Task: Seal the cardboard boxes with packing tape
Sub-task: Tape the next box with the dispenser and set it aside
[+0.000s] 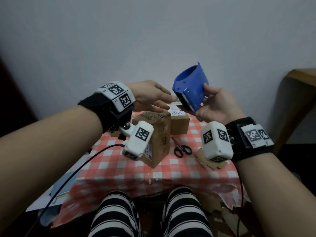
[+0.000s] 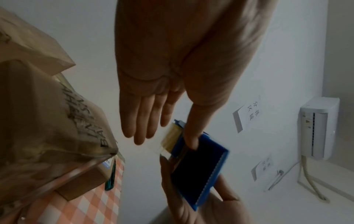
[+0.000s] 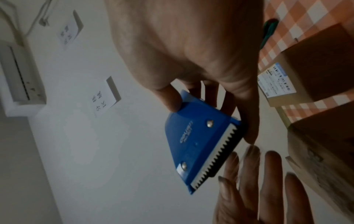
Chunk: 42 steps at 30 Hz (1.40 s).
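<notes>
Head view, item list. Right hand: raised above the far part of the desk, fingers and thumb curled round a blue tape dispenser, serrated cutter edge pointing down and left. Left hand: fingers straight and together, holding nothing, palm turned toward the dispenser, fingertips just beside the cutter teeth. The two hands are near one another, not touching as far as can be told.

Cardboard boxes: one tall box with black handwriting, standing left of centre, directly below the left hand; one lower box bearing a white shipping label, farther back and touching or just behind the first. Both lie below and nearer than the dispenser; the left hand is the nearer to them.

Tape: in the left wrist view a short clear-yellowish strip shows at the dispenser mouth beside the left thumb. Judgement: the free end must be drawn out leftward before it goes down onto a box.

Other: black-handled scissors right of the tall box; cardboard scrap near right.

Unclear: box flap seams hidden by hands and wrist cameras; roll size hidden inside the dispenser; wrist views blurred.
</notes>
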Motion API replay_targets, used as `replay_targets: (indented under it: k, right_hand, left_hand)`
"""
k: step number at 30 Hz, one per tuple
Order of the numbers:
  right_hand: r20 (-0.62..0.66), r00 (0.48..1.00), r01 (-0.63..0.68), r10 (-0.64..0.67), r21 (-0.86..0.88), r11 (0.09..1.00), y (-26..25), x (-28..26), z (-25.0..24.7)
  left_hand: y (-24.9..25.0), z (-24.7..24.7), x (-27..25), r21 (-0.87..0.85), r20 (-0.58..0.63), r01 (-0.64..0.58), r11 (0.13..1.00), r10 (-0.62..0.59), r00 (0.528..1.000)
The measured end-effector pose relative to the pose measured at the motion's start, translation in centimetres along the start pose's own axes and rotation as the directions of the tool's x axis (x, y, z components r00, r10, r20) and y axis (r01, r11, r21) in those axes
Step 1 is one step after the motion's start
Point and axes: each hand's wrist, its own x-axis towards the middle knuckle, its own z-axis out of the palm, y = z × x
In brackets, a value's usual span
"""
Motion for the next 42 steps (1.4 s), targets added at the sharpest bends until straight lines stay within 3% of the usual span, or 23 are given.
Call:
replay_targets:
  k: [3, 9, 13, 18, 21, 25, 30, 42]
  right_hand:
    - [0.014, 1.0, 0.011, -0.011, -0.002, 1.0, 0.5, -0.1, 1.0]
    - [0.024, 1.0, 0.005, -0.004, -0.036, 0.999, 1.4, -0.1, 2.0]
    - [0.019, 0.999, 0.031, -0.029, -0.168, 0.985, 2.1, 0.3, 2.2]
    - [0.057, 0.996, 0.066, -0.064, -0.03, 0.997, 2.7, 1.2, 2.4]
    - [0.093, 0.988, 0.121, -0.126, 0.055, 0.991, 3.4, 1.7, 2.2]
    - [0.057, 0.969, 0.243, -0.242, 0.002, 0.97, 4.2, 2.2, 1.9]
    - [0.039, 0.97, 0.241, -0.241, 0.018, 0.97, 4.9, 3.1, 1.6]
    - [0.002, 0.943, 0.331, -0.333, 0.114, 0.937, 5.8, 4.9, 3.6]
  left_hand:
    - [-0.1, 0.0, -0.4, -0.005, 0.036, -0.034, 0.999, 0.034, 0.999]
    - [-0.8, -0.8, -0.4, 0.07, -0.015, -0.067, 0.995, 0.069, 0.998]
    - [-0.7, -1.2, -0.6, 0.046, -0.052, -0.107, 0.993, 0.109, 0.993]
    - [-0.6, -1.5, -0.5, -0.021, -0.038, -0.117, 0.993, 0.116, 0.993]
    - [-1.0, -1.5, -0.2, -0.075, -0.052, -0.092, 0.993, 0.089, 0.995]
    - [-1.6, -1.5, 0.2, -0.19, -0.095, -0.005, 0.982, -0.013, 0.995]
    - [-2.4, -1.8, 0.8, -0.247, -0.058, 0.096, 0.964, -0.114, 0.992]
    - [-1.9, -3.2, 0.5, -0.175, 0.051, 0.159, 0.972, -0.152, 0.987]
